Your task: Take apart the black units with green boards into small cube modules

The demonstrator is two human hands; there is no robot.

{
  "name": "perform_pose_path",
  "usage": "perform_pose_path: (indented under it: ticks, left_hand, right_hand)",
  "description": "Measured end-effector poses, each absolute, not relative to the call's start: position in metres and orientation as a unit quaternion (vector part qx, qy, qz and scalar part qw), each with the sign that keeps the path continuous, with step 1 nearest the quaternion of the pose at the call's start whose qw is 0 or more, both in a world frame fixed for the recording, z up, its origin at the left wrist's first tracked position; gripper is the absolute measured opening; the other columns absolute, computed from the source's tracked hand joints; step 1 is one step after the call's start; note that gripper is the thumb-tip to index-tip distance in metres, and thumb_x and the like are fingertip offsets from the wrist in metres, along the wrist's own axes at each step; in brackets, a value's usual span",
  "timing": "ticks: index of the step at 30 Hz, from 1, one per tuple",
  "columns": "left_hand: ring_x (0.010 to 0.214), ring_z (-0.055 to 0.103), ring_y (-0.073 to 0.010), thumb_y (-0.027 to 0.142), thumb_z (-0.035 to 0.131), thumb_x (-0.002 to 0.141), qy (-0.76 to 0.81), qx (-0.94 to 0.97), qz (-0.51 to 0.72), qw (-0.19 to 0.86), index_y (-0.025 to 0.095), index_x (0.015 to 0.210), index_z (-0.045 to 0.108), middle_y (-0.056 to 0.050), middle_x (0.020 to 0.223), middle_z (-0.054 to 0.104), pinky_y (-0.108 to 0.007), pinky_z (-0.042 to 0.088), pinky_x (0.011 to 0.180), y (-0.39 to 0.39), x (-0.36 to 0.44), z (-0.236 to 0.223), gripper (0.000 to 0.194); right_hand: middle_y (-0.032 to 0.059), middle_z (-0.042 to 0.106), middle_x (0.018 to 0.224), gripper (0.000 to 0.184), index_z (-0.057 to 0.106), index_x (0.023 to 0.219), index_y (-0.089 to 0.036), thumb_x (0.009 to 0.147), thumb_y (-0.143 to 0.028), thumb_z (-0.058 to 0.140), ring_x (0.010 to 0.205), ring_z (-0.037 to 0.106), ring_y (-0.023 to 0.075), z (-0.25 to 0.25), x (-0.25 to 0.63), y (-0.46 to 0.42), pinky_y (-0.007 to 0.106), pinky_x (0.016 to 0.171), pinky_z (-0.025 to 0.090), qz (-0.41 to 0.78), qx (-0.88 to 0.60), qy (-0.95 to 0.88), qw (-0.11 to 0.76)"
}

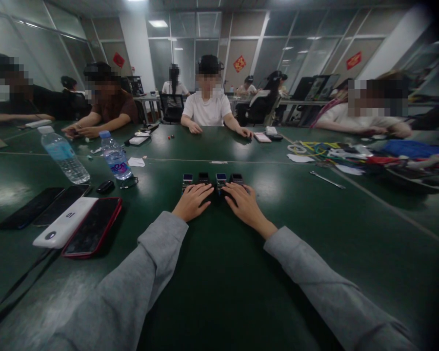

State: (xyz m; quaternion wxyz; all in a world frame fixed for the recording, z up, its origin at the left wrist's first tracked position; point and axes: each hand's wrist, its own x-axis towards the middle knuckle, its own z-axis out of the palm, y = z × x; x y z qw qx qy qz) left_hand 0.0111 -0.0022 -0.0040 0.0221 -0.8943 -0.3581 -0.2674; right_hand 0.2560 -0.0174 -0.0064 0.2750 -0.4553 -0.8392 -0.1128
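Observation:
Several small dark devices with little screens stand side by side in a row on the green table [212,273]. My left hand [193,202] lies palm down with its fingers stretched over the lower parts of the far-left device [188,177] and the black device [204,177] beside it. Likewise flat and spread, my right hand [246,204] rests at the third device [221,178] and the far-right device [237,178]. Both hands cover the devices' near ends, so exact finger contact is hidden. Neither hand is wrapped around anything.
Left of my arms lie a red-cased phone [93,228], a white power bank [64,223] and dark phones [31,207]. Two water bottles [66,156] stand behind them. To the right are a wrench [327,180] and a cable pile [316,147]. People sit opposite.

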Motion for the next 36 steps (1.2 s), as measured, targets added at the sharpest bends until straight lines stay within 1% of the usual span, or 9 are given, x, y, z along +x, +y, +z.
perform_pose_path:
  ticks: [5, 8, 11, 14, 16, 20, 25, 31, 36]
  left_hand:
    - [0.136, 0.042, -0.0236, 0.034, 0.049, 0.093, -0.348, -0.892, -0.288, 0.006, 0.027, 0.140, 0.046, -0.006, 0.146, 0.050, -0.046, 0.027, 0.114, -0.007, 0.016, 0.002, 0.048]
    - [0.134, 0.044, -0.0226, 0.032, 0.049, 0.094, -0.380, -0.845, -0.377, 0.003, 0.027, 0.132, 0.054, -0.005, 0.141, 0.055, -0.046, 0.026, 0.114, -0.005, 0.010, 0.006, 0.039]
    - [0.126, 0.051, -0.0216, 0.029, 0.045, 0.095, -0.455, -0.731, -0.508, -0.035, 0.023, 0.122, 0.061, -0.007, 0.131, 0.061, -0.043, 0.035, 0.109, 0.010, -0.012, 0.001, 0.031]
    - [0.103, 0.062, -0.0207, 0.032, 0.051, 0.092, -0.536, -0.605, -0.567, -0.159, 0.019, 0.112, 0.065, -0.010, 0.116, 0.066, -0.039, 0.048, 0.094, 0.032, -0.038, -0.011, 0.029]
    - [0.091, 0.064, -0.0191, 0.039, 0.057, 0.087, -0.547, -0.563, -0.555, -0.276, 0.017, 0.108, 0.066, -0.009, 0.105, 0.068, -0.036, 0.052, 0.085, 0.044, -0.051, -0.019, 0.032]
    - [0.088, 0.062, -0.0174, 0.048, 0.072, 0.074, -0.499, -0.614, -0.494, -0.362, 0.020, 0.118, 0.063, -0.010, 0.116, 0.063, -0.033, 0.053, 0.079, 0.048, -0.060, -0.022, 0.052]
    - [0.094, 0.059, -0.0182, 0.040, 0.085, 0.058, -0.477, -0.710, -0.398, -0.332, 0.028, 0.128, 0.058, -0.011, 0.135, 0.047, -0.036, 0.054, 0.082, 0.045, -0.067, -0.020, 0.077]
    - [0.095, 0.058, -0.0179, 0.041, 0.084, 0.061, -0.470, -0.719, -0.395, -0.326, 0.030, 0.130, 0.054, -0.009, 0.135, 0.044, -0.042, 0.053, 0.089, 0.044, -0.066, -0.022, 0.076]
    - [0.097, 0.057, -0.0183, 0.044, 0.083, 0.063, -0.466, -0.718, -0.393, -0.335, 0.029, 0.134, 0.051, -0.009, 0.135, 0.044, -0.042, 0.052, 0.092, 0.045, -0.065, -0.024, 0.078]
  right_hand:
    - [0.0085, 0.052, 0.139, 0.035, 0.052, 0.133, -0.023, 0.101, -0.030, 0.038, 0.131, 0.043, 0.0248, -0.007, 0.256, -0.016, 0.049, 0.109, 0.024, -0.118, -0.454, -0.839, 0.275]
    - [0.0081, 0.050, 0.141, 0.036, 0.051, 0.133, -0.023, 0.101, -0.031, 0.038, 0.133, 0.041, 0.0254, -0.005, 0.256, -0.018, 0.049, 0.110, 0.024, -0.119, -0.457, -0.840, 0.268]
    - [0.0080, 0.048, 0.143, 0.035, 0.052, 0.132, -0.023, 0.102, -0.031, 0.036, 0.136, 0.037, 0.0255, -0.002, 0.256, -0.021, 0.048, 0.110, 0.024, -0.129, -0.473, -0.828, 0.274]
    - [0.0093, 0.047, 0.142, 0.035, 0.053, 0.130, -0.023, 0.102, -0.030, 0.035, 0.136, 0.035, 0.0261, -0.002, 0.256, -0.021, 0.048, 0.109, 0.025, -0.140, -0.513, -0.793, 0.298]
    - [0.0110, 0.047, 0.140, 0.035, 0.055, 0.129, -0.022, 0.102, -0.029, 0.034, 0.134, 0.035, 0.0279, -0.004, 0.258, -0.019, 0.049, 0.107, 0.027, -0.146, -0.547, -0.760, 0.318]
    - [0.0144, 0.048, 0.136, 0.036, 0.056, 0.127, -0.021, 0.100, -0.032, 0.036, 0.128, 0.040, 0.0328, -0.015, 0.265, -0.008, 0.053, 0.100, 0.035, -0.129, -0.598, -0.708, 0.353]
    - [0.0175, 0.048, 0.134, 0.038, 0.056, 0.128, -0.020, 0.099, -0.037, 0.037, 0.122, 0.046, 0.0332, -0.023, 0.272, 0.001, 0.052, 0.095, 0.041, -0.086, -0.601, -0.703, 0.370]
    - [0.0124, 0.043, 0.142, 0.035, 0.054, 0.130, -0.023, 0.101, -0.034, 0.036, 0.134, 0.036, 0.0300, -0.010, 0.264, -0.011, 0.051, 0.104, 0.035, -0.120, -0.543, -0.746, 0.366]
    - [0.0089, 0.032, 0.151, 0.035, 0.051, 0.134, -0.026, 0.101, -0.035, 0.041, 0.139, 0.028, 0.0287, -0.003, 0.258, -0.020, 0.050, 0.111, 0.026, -0.143, -0.483, -0.817, 0.282]
